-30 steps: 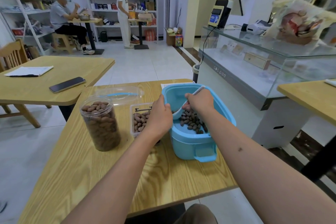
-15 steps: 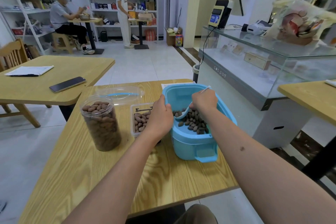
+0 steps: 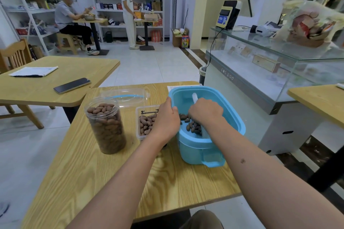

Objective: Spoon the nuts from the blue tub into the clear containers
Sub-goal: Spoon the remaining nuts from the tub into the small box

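Head view: blue tub (image 3: 210, 147) sits on the wooden counter (image 3: 111, 173), right of centre, lid off. Nuts (image 3: 194, 126) lie in a thin layer on its bottom. Right hand (image 3: 205, 111) is down inside the tub, fingers curled round a white spoon (image 3: 194, 98); only the handle end shows above the knuckles, bowl hidden behind the hand. Left hand (image 3: 165, 119) grips the tub's left rim, thumb over the edge, fingers hidden on the far side.

Just left of the tub, touching or nearly so: low clear rectangular container (image 3: 146, 122), partly filled with nuts, its right part covered by the left hand. Further left, apart from it: tall clear round jar (image 3: 106, 126), upright, no lid, full nearly to the top. Behind both, a clear lid with a blue strip (image 3: 126, 96) lies flat on the counter.

Neighbouring counter at left carries a phone (image 3: 72, 85) and papers (image 3: 33, 71). Glass display case (image 3: 275, 72) at right. Two people in the background by the shelves.
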